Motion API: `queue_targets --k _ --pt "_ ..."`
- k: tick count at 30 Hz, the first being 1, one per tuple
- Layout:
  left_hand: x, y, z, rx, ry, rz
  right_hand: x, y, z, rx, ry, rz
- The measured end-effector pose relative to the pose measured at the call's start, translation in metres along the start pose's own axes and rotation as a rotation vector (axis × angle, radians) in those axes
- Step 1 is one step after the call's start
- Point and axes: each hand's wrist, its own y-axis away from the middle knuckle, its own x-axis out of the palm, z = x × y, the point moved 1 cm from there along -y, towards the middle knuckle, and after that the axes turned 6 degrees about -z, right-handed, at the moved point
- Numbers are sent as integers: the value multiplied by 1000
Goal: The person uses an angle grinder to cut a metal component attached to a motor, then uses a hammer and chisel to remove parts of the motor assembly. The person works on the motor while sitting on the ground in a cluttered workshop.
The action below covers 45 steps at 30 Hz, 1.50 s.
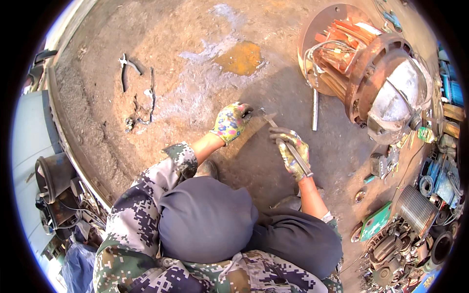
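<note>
My left hand (230, 123), in a flower-patterned glove with dark fingertips, is low over the concrete floor. Its fingers are curled together, and whatever they may pinch is too small to make out. To its right, my right hand (293, 155), in a similar soiled glove, is wrapped round a long narrow metal tool (299, 159). The tool slants up and to the left, its far end close to the floor just right of my left fingertips. A small light bit (263, 110) shows by that end. Both hands are in front of my bent knees.
A rusty motor-like machine (356, 68) with exposed copper-coloured bars lies at upper right, a silvery rod (315, 110) beside it. Pliers (128, 66) and dark wire scraps (152, 95) lie at left. Scrap parts, including a ribbed cylinder (416, 211) and green plate (376, 222), crowd the right.
</note>
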Motion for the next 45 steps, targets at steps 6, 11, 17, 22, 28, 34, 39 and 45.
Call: queue_targets --k 6,11,17,22,28,34,39,45 --pt "21 -35 -14 198 -213 57 -17 29 14 202 -231 -63" --pt "35 -52 -21 268 -344 136 -28 45 10 205 -340 -137" --pt "7 -34 -10 284 -357 90 -15 51 -2 119 -239 -140" --pt "-125 86 22 -48 30 -227 -29 83 -11 179 -118 -234" --pt "-350 371 168 -810 -394 -1198 -16 77 -12 169 -69 -173" --pt "-320 552 251 -1573 -605 -1386 -3 65 0 120 -103 -77" --pt "-286 548 261 -1719 -711 -1371 13 59 18 91 -151 11" --pt "-245 313 198 -636 -435 -1255 -3 37 42 -1 -194 32"
